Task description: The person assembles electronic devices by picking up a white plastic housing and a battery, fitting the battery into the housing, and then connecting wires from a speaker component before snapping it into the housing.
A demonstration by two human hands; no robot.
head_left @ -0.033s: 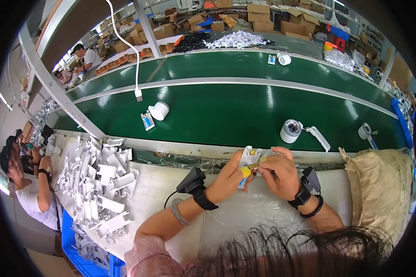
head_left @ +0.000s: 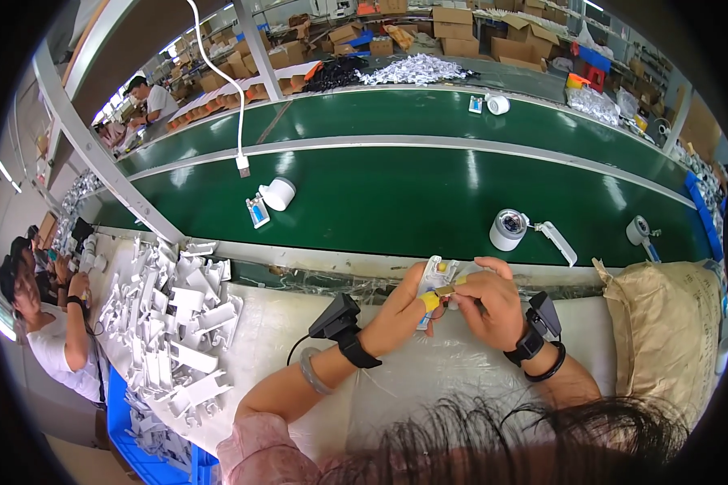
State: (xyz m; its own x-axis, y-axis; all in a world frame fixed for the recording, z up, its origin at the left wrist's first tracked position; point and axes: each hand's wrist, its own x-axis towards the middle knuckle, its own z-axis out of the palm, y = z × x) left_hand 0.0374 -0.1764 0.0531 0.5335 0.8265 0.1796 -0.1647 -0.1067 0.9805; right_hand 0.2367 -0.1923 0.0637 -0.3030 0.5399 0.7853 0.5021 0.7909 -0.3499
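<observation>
Nothing moved since before: left hand [head_left: 399, 318] and right hand [head_left: 488, 305], grip still clenched on white bracket [head_left: 435, 279].

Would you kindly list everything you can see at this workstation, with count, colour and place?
White plastic bracket: one, white, held in both hands at the bench edge.
Yellow-handled tool: one, yellow, gripped at the bracket.
Pile of white brackets: many, white, bench left.
Conveyor belt: one, green, beyond the bench.
Round white units: three, white, on the belt at left, centre-right and far right.
Hanging cable: one, white, above the belt.
Sack: one, tan, bench right.
Cardboard boxes: several, brown, background.
Co-workers: several, far left.
Left hand: wrist device, black.
Right hand: wrist device, black.
</observation>
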